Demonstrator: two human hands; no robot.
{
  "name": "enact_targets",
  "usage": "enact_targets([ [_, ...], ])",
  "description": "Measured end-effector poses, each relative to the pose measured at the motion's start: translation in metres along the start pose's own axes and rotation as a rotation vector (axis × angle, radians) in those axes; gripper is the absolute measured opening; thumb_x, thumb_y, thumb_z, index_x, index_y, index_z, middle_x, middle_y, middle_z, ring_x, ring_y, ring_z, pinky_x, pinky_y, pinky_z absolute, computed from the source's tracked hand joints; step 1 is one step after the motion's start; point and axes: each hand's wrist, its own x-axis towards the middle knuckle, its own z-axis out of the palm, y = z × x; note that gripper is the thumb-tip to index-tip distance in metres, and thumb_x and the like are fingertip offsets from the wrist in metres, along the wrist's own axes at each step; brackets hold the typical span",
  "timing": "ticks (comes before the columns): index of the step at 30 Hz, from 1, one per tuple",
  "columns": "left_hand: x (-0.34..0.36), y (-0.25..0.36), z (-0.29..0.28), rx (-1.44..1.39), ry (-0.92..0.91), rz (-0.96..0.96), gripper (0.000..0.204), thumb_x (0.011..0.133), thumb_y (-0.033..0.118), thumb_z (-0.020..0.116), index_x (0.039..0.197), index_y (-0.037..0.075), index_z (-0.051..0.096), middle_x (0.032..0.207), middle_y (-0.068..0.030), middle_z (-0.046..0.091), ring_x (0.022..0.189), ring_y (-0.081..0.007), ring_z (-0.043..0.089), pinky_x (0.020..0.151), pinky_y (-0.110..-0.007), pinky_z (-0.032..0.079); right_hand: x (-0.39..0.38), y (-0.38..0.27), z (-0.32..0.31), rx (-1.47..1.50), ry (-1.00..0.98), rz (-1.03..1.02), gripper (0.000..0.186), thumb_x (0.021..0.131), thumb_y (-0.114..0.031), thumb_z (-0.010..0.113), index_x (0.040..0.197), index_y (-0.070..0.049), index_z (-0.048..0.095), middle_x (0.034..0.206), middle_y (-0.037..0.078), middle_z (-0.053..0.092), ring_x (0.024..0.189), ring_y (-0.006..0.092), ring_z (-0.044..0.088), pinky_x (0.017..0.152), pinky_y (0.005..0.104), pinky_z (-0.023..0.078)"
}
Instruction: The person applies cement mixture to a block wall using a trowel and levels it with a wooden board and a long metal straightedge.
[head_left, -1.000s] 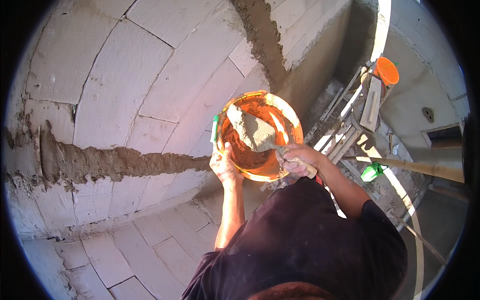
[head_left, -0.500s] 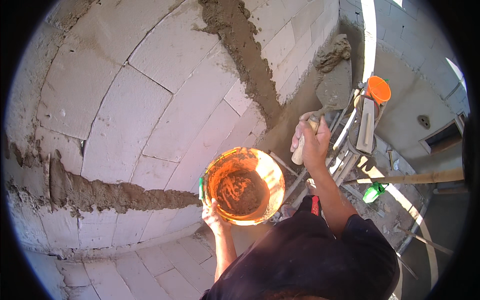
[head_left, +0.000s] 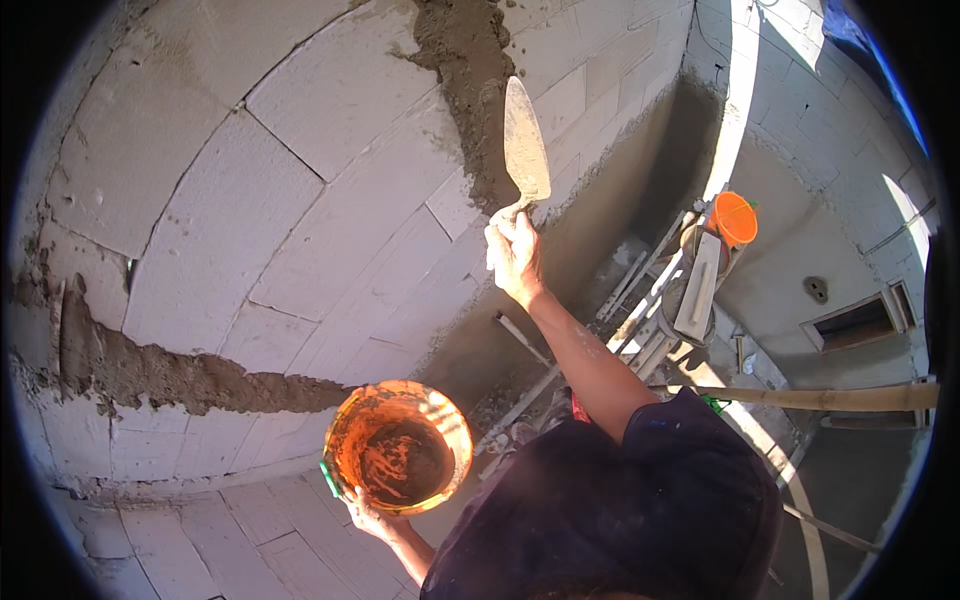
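Observation:
My right hand [head_left: 514, 258] is closed around the handle of a pointed trowel [head_left: 526, 150], raised against the block wall [head_left: 350, 220]. The blade points up along a wet mortar band [head_left: 465, 85] and carries only a thin smear. Low on the left, my left hand [head_left: 370, 512] grips an orange bucket [head_left: 455, 425] by its rim and green handle. Mortar [head_left: 405, 460] lies in the bottom of the bucket and streaks its inner wall. A second mortar band [head_left: 200, 380] runs across the wall to the bucket's left.
On the right, a second orange bucket [head_left: 735, 220] and a long flat float [head_left: 700, 290] sit on a scaffold beside poles. A bamboo pole [head_left: 830, 398] crosses below them. A recess [head_left: 855, 325] opens in the far right wall.
The trowel has swung left to the upright mortar band, and the lump of mortar on its blade is gone. The bucket has shifted left and down with my left hand.

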Motion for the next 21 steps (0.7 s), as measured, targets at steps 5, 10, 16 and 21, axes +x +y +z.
enact_targets([
  [5,-0.038,-0.063,-0.059,0.284,0.256,0.063,0.048,0.092,0.021,0.065,0.132,-0.004,0.057,0.126,-0.0137,0.06,0.11,-0.0255,0.061,0.093,-0.04,0.054,0.053,0.059,-0.191,-1.003,-0.278,-0.505,0.024,0.093,-0.029,0.068,0.096,-0.007,0.061,0.082,0.014,0.069,0.07,0.0336,0.068,0.061,0.0409,0.054],
  [10,-0.084,-0.075,-0.012,0.053,0.537,-0.056,0.052,0.089,0.018,0.069,0.134,-0.005,0.057,0.132,-0.0138,0.06,0.114,-0.0264,0.06,0.099,-0.044,0.052,0.154,0.038,-0.248,-1.333,-0.712,-0.577,0.027,0.092,-0.038,0.068,0.097,-0.012,0.066,0.081,0.009,0.067,0.076,0.0308,0.069,0.065,0.0429,0.055],
  [16,-0.151,-0.097,0.075,0.228,0.579,-0.1,0.055,0.089,0.006,0.067,0.141,-0.004,0.053,0.134,-0.0139,0.06,0.115,-0.025,0.061,0.102,-0.043,0.05,0.275,0.067,-0.224,-1.343,-0.952,-0.854,0.035,0.093,-0.042,0.066,0.102,-0.008,0.063,0.096,0.013,0.069,0.087,0.0339,0.069,0.069,0.0449,0.056],
  [21,-0.204,-0.116,0.112,-0.33,0.504,-0.243,0.055,0.089,0.012,0.062,0.141,-0.001,0.048,0.134,-0.0139,0.057,0.121,-0.0313,0.058,0.103,-0.047,0.049,0.332,0.051,-0.181,-1.458,-0.994,-0.86,0.041,0.097,-0.05,0.056,0.107,-0.01,0.063,0.093,0.013,0.069,0.087,0.0336,0.069,0.07,0.0455,0.056],
])
